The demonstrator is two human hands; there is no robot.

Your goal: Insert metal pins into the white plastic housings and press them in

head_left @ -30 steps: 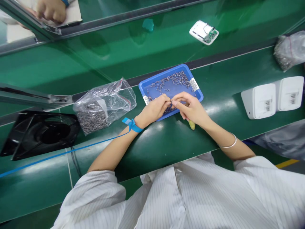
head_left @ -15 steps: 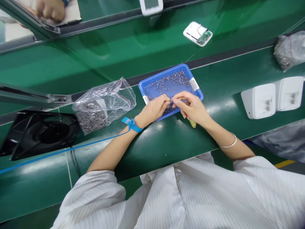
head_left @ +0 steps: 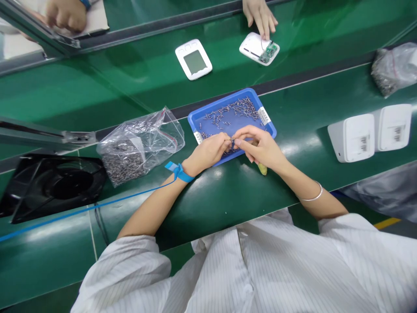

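Note:
Both my hands meet over the near edge of a blue tray (head_left: 213, 108) with many small metal screws (head_left: 245, 106) scattered in it. My left hand (head_left: 210, 151), with a blue band at the wrist, is closed in a pinch on what looks like a tiny screw (head_left: 232, 140). My right hand (head_left: 260, 147) is closed too, its thumb and forefinger close to that piece. Out from under its curled fingers sticks a yellow-green handle (head_left: 262, 169); the rest of this tool is hidden.
Left of the tray lies a clear bag of screws (head_left: 125, 158), beside a black fan (head_left: 70, 184). White boxy units (head_left: 358, 139) and another bag (head_left: 391, 71) are at right. Beyond are a white screen panel (head_left: 194, 61) and an opened device (head_left: 252, 45) under a co-worker's hand (head_left: 260, 19).
The white screen panel has come nearer, down and slightly left. A co-worker's hand has reached the opened device, which sits a little further left. My hands remain over the tray, fingers shifting slightly.

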